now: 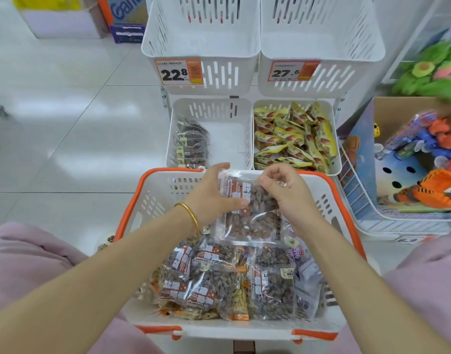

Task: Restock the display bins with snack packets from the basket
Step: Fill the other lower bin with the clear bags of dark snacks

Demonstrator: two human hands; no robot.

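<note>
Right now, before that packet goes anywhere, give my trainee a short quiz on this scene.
1. True or false: the left hand and the right hand both hold one clear packet above the basket.
2. Which has more free room? A. the lower left bin B. the lower right bin
3. Fill in: the price tag on the upper left bin reads ___.

Key: 1 true; 2 A; 3 22.8
</note>
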